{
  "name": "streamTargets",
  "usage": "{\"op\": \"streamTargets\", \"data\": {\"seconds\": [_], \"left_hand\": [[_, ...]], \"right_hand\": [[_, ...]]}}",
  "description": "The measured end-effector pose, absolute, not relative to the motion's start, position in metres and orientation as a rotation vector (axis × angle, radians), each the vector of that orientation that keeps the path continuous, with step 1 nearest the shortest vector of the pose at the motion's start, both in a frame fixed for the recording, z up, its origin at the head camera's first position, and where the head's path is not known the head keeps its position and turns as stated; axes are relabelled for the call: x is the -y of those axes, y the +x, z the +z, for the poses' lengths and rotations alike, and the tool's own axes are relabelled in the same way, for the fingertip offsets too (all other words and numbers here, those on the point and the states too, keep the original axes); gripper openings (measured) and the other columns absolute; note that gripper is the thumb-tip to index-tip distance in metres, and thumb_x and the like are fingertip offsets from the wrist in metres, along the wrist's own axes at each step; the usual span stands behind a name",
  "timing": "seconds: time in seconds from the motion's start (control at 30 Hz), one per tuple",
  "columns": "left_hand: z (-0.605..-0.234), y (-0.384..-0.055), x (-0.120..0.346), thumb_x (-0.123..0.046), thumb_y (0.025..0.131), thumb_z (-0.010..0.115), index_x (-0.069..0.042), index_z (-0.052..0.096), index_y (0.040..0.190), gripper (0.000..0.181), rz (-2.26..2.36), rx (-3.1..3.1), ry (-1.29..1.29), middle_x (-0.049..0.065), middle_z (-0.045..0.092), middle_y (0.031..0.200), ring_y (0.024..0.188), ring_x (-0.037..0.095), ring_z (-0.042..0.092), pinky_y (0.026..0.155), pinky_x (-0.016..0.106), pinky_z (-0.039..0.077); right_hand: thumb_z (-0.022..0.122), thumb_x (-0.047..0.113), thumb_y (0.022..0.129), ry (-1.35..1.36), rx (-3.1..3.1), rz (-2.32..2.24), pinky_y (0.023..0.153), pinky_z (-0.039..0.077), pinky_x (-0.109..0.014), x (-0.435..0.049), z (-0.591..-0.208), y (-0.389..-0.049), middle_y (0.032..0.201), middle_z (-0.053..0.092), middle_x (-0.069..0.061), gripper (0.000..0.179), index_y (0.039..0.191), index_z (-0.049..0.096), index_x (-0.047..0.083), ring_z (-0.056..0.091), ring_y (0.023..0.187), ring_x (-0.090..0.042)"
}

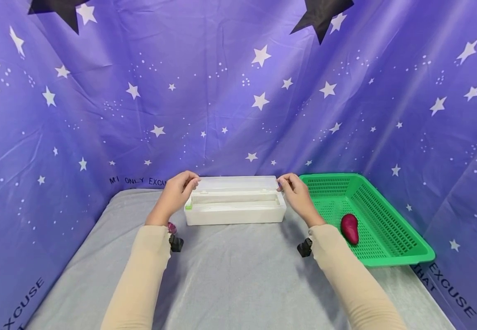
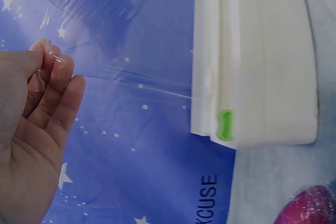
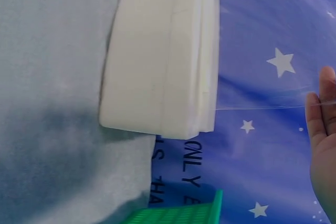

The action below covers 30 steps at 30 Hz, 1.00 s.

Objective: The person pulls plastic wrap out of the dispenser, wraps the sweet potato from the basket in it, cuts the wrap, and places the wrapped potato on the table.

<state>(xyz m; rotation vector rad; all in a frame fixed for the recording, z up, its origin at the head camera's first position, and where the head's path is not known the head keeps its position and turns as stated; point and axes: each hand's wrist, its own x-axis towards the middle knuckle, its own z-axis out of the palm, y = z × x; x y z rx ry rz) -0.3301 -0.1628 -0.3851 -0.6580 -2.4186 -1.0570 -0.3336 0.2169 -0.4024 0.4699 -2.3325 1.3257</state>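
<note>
A long white cling film dispenser [image 1: 236, 217] lies across the table, its long slot facing up and a small green piece [image 2: 225, 125] at its left end. Clear cling film [image 2: 152, 92] stretches from it up to both hands. My left hand [image 1: 176, 191] pinches one corner of the film between thumb and fingers, above the dispenser's left end. Over the right end, my right hand [image 1: 298, 196] grips the opposite corner; its thumb is outside the right wrist view. Beside the left wrist sits a magenta item [image 2: 311, 207] wrapped in shiny film, mostly hidden in the head view.
To the right stands a green plastic basket [image 1: 403, 220] with perforated walls, holding a dark red, pear-shaped fruit or vegetable [image 1: 349, 228]. Grey cloth [image 1: 238, 275] covers the table. A purple star-patterned curtain [image 1: 213, 91] hangs close behind and along both sides.
</note>
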Motion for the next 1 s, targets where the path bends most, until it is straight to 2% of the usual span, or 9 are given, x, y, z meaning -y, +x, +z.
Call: {"op": "streamTargets", "data": {"seconds": [0.17, 0.4, 0.5, 0.73, 1.0], "left_hand": [[-0.375, -0.327, 0.162, -0.021, 0.105, 0.055, -0.008, 0.067, 0.107, 0.017, -1.030, 2.385, -0.671, 0.005, 0.063, 0.090, 0.079, 0.018, 0.058, 0.071, 0.037, 0.050], [-0.366, -0.322, 0.163, -0.021, 0.105, 0.055, -0.006, 0.067, 0.108, 0.019, -1.028, 2.374, -0.663, 0.005, 0.063, 0.091, 0.079, 0.018, 0.057, 0.071, 0.037, 0.049], [-0.364, -0.322, 0.163, -0.021, 0.105, 0.055, -0.006, 0.067, 0.108, 0.020, -1.014, 2.357, -0.671, 0.005, 0.062, 0.090, 0.077, 0.018, 0.055, 0.069, 0.036, 0.048], [-0.356, -0.320, 0.165, -0.024, 0.105, 0.055, -0.007, 0.067, 0.108, 0.021, -0.991, 2.326, -0.698, 0.003, 0.059, 0.087, 0.071, 0.017, 0.050, 0.065, 0.035, 0.044], [-0.340, -0.313, 0.166, -0.023, 0.105, 0.055, -0.007, 0.067, 0.108, 0.020, -0.967, 2.271, -0.735, 0.002, 0.059, 0.088, 0.072, 0.017, 0.049, 0.066, 0.035, 0.043]], "right_hand": [[0.052, 0.018, 0.106, 0.490, 2.252, 1.333, 0.062, 0.043, -0.020, -0.217, -0.394, -0.334, 0.097, 0.062, -0.018, 0.024, 0.108, 0.066, -0.002, 0.062, 0.082, -0.026], [0.056, 0.020, 0.105, 0.492, 2.212, 1.343, 0.063, 0.045, -0.019, -0.219, -0.387, -0.332, 0.100, 0.062, -0.016, 0.023, 0.108, 0.069, 0.002, 0.063, 0.082, -0.016], [0.056, 0.019, 0.105, 0.499, 2.199, 1.362, 0.062, 0.045, -0.018, -0.219, -0.385, -0.331, 0.101, 0.061, -0.018, 0.023, 0.109, 0.069, 0.001, 0.063, 0.082, -0.019], [0.052, 0.007, 0.105, 0.556, 2.147, 1.328, 0.059, 0.040, -0.017, -0.211, -0.364, -0.316, 0.097, 0.059, -0.027, 0.021, 0.108, 0.066, -0.008, 0.063, 0.082, -0.039], [0.052, 0.002, 0.103, 0.584, 2.123, 1.294, 0.062, 0.042, -0.017, -0.204, -0.333, -0.292, 0.092, 0.059, -0.025, 0.017, 0.105, 0.066, -0.008, 0.063, 0.080, -0.031]]}}
